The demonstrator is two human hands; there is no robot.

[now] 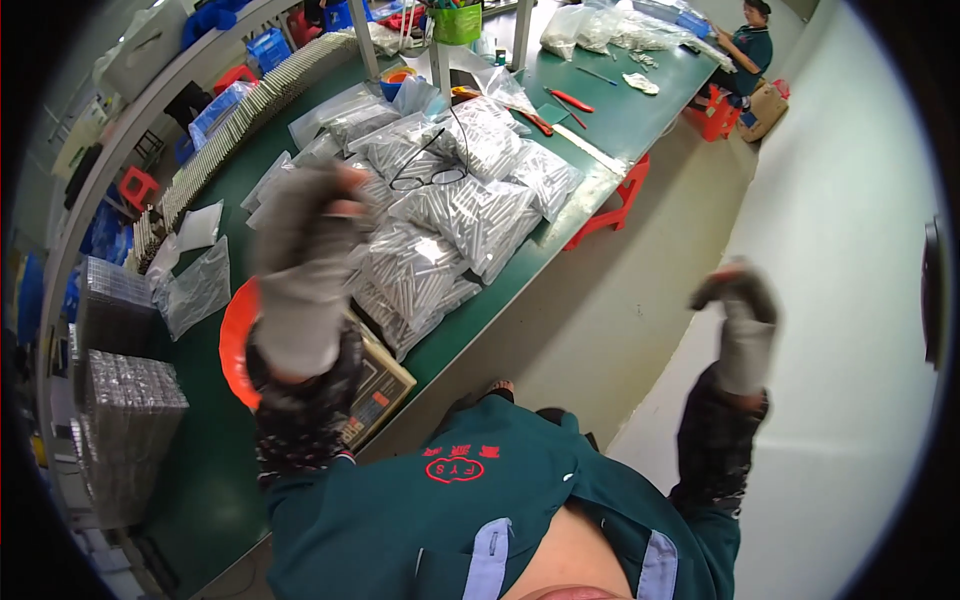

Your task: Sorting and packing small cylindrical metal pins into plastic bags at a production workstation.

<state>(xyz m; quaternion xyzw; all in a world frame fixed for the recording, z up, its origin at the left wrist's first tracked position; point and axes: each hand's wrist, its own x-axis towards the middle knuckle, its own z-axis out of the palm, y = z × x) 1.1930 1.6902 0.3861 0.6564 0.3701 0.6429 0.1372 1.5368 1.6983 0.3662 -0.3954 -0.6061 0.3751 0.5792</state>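
Note:
My left hand [312, 235], in a grey glove with bare fingertips, is raised over the left side of a pile of clear plastic bags [450, 210]. Short silvery rods or tubes fill these bags. Motion smears the fingers, and nothing shows clearly in them. My right hand [742, 310], gloved the same way, hangs out to the right, away from the table and in front of the white wall. Its fingers bend inward but are blurred too. A pair of dark-framed glasses [430, 181] lies on top of the bags.
The green table [210, 490] carries an orange-red bowl [236, 345], a flat box [380, 385], stacked clear trays [130, 430], a long row of rods [235, 135] and red-handled pliers [572, 100]. Red stools [615, 205] stand alongside. A person [750, 50] sits at the far end.

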